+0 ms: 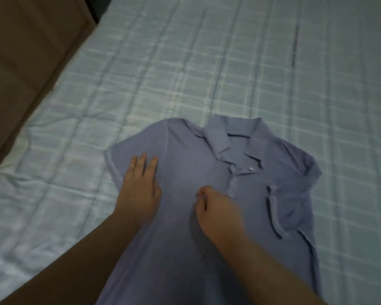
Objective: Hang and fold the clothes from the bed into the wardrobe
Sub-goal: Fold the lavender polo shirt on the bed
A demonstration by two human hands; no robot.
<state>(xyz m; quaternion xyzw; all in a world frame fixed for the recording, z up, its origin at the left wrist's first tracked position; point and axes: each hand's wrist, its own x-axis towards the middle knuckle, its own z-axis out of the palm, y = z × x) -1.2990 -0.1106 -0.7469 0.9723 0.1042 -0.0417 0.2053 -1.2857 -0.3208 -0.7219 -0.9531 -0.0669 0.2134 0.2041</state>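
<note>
The left hand [140, 183] lay flat, pinning the polo shirt [185, 216] left of its placket; the right hand [216, 208] pinched fabric, probably smoothing.

The shirt [207, 194] is soft, matt knitted cloth with one small glossy button [251, 169]; the bed [185, 62] wears a matt, creased checked cotton sheet.
</note>
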